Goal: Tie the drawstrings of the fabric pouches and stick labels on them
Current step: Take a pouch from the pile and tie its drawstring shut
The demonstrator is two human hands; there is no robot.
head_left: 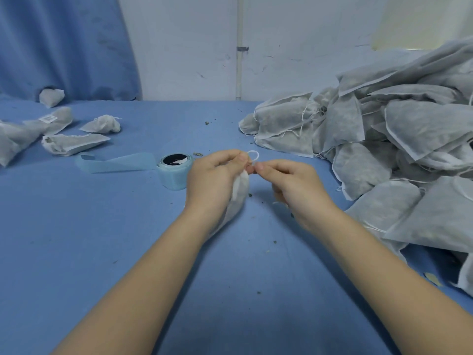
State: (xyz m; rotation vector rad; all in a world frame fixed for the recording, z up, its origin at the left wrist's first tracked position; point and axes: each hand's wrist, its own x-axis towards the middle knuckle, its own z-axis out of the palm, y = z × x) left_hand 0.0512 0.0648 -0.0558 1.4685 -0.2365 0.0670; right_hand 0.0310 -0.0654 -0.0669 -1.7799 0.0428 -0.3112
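Note:
My left hand (pixel 213 176) grips the gathered neck of a white fabric pouch (pixel 239 194), whose body hangs down under the palm toward the blue tabletop. A small loop of white drawstring (pixel 254 154) stands up between my two hands. My right hand (pixel 289 184) pinches the string close to the pouch's neck, fingertips almost meeting those of the left. A roll of pale blue label tape (pixel 174 170) stands just left of my left hand, with a strip of backing trailing to the left.
A big heap of untied grey-white pouches (pixel 384 149) fills the right side of the blue-covered table (pixel 128 252). Several tied pouches (pixel 69 143) lie at the far left, one with a white label (pixel 48 119). Small dark crumbs dot the cloth.

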